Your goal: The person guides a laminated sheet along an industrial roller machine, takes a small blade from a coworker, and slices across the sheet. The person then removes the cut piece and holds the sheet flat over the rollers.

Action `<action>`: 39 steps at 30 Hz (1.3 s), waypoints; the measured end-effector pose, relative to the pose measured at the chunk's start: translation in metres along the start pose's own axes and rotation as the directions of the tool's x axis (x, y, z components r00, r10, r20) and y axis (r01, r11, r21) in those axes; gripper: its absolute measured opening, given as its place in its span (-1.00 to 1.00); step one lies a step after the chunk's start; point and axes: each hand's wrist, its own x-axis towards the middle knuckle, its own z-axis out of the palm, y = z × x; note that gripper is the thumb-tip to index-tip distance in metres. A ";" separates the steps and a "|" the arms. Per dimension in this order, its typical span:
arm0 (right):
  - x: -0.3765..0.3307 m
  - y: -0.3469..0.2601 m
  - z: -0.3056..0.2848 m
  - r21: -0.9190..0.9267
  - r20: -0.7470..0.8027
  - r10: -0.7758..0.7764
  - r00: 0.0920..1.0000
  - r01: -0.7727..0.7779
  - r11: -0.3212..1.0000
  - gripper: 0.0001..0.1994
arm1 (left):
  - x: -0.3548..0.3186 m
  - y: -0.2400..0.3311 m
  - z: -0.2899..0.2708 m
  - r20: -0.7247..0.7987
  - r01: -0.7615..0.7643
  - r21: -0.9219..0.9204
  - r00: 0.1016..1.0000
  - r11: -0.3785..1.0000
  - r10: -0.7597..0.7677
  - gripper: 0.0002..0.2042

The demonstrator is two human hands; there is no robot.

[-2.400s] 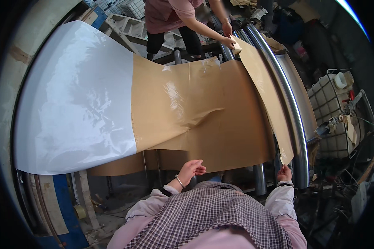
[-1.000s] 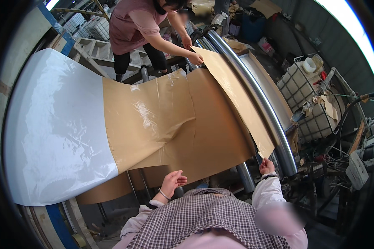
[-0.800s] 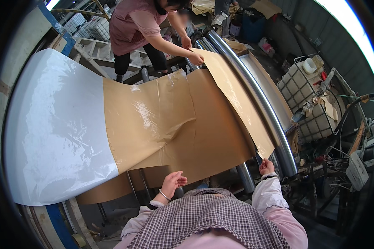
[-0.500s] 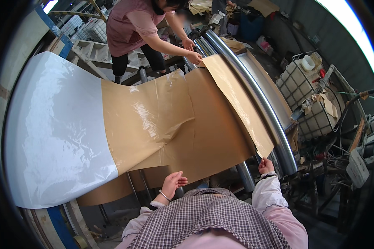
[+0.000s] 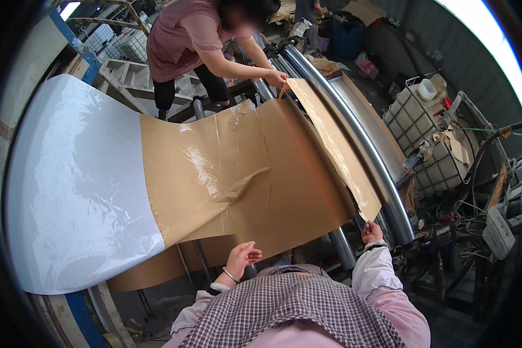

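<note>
My right hand is closed in a pinch on the near corner of a glossy brown paper strip, which lies along a shiny metal roller. At the strip's far end a co-worker's hand grips the other corner. My left hand holds nothing; its fingers are loosely bent and apart, close to my checked apron, below the near edge of a wide brown paper sheet. A wrinkled, film-covered brown piece lies over that sheet and joins a glossy white sheet at the left.
A large chrome roller runs past the strip, with a smaller roller under the near side. The co-worker stands across the sheet. A caged white tank stands at the right, with hoses and cables by it.
The co-worker has leaned to the right, and the strip's far end has lifted and shifted slightly, showing a dark gap beside the brown sheet. My hands have hardly moved.
</note>
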 end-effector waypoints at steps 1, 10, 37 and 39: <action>0.000 0.000 0.000 0.000 0.005 0.001 1.000 -0.001 1.000 -0.90 | 0.000 0.000 0.000 0.000 0.003 -0.001 1.000 1.000 -0.003 -0.69; 0.003 0.001 0.000 0.005 -0.004 0.016 1.000 -0.016 1.000 -0.90 | 0.000 -0.003 -0.002 -0.003 -0.002 -0.006 1.000 1.000 0.002 -0.69; -0.001 0.003 -0.002 0.001 0.020 0.022 1.000 -0.022 1.000 -0.88 | 0.008 0.005 0.006 0.011 -0.001 0.044 1.000 0.999 0.001 -0.68; 0.005 0.001 -0.006 0.015 0.055 0.017 0.998 -0.017 1.000 -0.89 | 0.010 -0.001 0.003 -0.005 -0.015 0.009 1.000 1.000 0.015 -0.68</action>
